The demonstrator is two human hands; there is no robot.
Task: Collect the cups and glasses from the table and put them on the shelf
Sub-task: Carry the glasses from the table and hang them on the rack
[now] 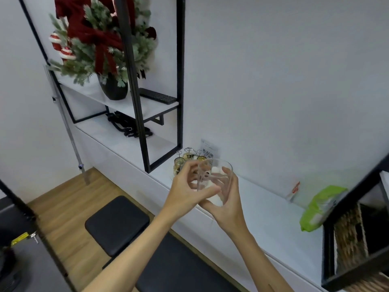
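Gripping round clear glass (216, 182), both hands.

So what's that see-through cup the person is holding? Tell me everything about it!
The clear cup looks like thin glass or plastic, round, with a wide open rim tipped toward the camera. It looks empty. Both hands hold it in the air above the white shelf: the right hand cradles it from below and the side, and the left hand grips its near side, thumb across the front. Fingers show through its wall. Small jars stand behind it.
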